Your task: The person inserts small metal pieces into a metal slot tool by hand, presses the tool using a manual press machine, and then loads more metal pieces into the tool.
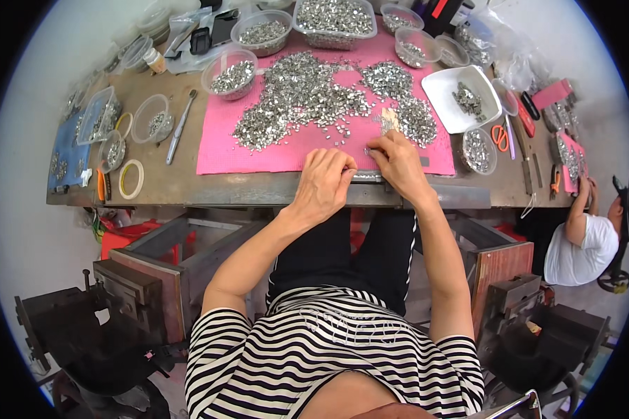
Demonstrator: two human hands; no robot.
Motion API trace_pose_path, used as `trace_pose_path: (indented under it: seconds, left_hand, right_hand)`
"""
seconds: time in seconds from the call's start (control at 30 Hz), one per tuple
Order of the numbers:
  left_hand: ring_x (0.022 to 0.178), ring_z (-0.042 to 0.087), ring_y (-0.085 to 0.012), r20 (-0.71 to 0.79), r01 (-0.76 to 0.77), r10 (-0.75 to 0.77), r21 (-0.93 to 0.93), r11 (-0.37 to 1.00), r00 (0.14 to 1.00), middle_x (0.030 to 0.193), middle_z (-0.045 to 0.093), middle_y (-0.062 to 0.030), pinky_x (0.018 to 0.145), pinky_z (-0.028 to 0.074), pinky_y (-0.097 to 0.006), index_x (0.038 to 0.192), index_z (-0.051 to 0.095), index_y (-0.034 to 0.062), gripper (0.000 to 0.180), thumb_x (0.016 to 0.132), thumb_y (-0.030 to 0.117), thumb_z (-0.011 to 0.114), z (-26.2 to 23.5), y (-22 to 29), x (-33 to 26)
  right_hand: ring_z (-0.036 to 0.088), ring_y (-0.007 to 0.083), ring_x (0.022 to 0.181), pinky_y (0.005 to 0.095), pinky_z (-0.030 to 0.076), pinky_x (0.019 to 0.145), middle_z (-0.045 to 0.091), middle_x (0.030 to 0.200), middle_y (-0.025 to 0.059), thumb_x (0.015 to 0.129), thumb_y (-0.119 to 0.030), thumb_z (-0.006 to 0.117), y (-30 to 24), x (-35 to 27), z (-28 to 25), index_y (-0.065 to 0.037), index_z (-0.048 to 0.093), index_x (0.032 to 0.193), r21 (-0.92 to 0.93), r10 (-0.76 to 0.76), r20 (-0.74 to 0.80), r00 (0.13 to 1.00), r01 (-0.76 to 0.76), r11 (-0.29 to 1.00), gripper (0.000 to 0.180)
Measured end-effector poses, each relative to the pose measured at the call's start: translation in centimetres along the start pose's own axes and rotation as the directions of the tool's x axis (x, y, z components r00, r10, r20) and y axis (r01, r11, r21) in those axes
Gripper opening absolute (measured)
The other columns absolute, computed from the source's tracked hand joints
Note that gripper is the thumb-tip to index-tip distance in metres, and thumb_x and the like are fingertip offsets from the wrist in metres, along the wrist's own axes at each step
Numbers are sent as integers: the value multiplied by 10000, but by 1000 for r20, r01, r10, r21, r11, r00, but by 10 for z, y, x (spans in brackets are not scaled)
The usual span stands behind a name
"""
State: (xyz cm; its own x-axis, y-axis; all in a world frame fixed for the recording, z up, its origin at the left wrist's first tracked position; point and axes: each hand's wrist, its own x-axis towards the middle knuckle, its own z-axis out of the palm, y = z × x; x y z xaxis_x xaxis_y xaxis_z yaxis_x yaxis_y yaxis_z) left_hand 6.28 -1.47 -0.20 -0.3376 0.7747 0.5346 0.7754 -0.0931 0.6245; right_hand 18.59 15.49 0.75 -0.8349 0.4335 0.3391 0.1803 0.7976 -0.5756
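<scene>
Small shiny silver metal pieces [313,91] lie heaped across a pink ridged mat [220,150] on the workbench. My left hand [325,180] is at the mat's near edge, its fingers curled and pressed together. Whatever they hold, if anything, is hidden. Just to its right, my right hand [400,162] has thumb and forefinger brought together, with a tiny grey bit at the tips that is too small to name. Between and below the hands, a narrow metal strip [367,177] runs along the bench edge. A smaller heap [416,120] lies beyond my right hand.
Clear tubs [229,73] of metal pieces line the mat's far side. To the right are a white tray [461,98], orange-handled scissors [500,137] and pliers [555,180]. A brush [181,127] and a tape roll [131,179] lie left. Another person [581,244] works at far right.
</scene>
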Motion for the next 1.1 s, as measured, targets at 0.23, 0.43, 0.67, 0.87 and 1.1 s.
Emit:
trace_pose_path:
  seconds: [0.23,0.43,0.67,0.87,1.1]
  left_hand:
    - [885,590,-282,7,-33,33,28,999,999,906,621,-78,874,420,-411,949,607,45,103,872,39,676,4,0,-2]
    - [886,594,-281,-16,-147,153,186,972,988,904,622,-75,920,436,-446,937,611,58,123,852,55,701,6,3,-4]
    - [890,602,-267,-10,-181,187,219,959,982,945,643,-66,958,445,-469,970,642,63,178,833,101,749,7,-2,-8]
    - [951,635,-283,-41,-155,165,177,972,985,1019,689,-75,975,448,-479,1167,663,56,374,832,157,794,4,-7,-19]
    - [957,639,-300,-40,-93,98,119,988,994,1039,692,-95,964,448,-472,1276,614,55,482,833,121,794,6,-8,-21]
  right_hand:
    - [644,301,782,397,511,689,629,856,140,845,-12,734,5,0,2,15,681,926,-32,-28,-63,998,26,999,100]
    - [660,296,788,380,522,704,648,851,131,849,-11,738,3,-3,-3,9,699,941,-17,-47,-17,999,47,999,101]
    - [683,173,833,304,540,773,721,934,111,906,-30,721,-23,-18,-9,25,708,997,286,262,3,965,-252,924,108]
    - [658,262,858,366,505,789,707,960,108,877,-16,716,-32,-43,8,-3,697,962,341,134,-134,982,-81,936,88]
    - [652,286,884,379,489,804,699,957,104,854,2,729,-31,-44,22,-14,689,942,174,-25,-240,970,69,982,99]
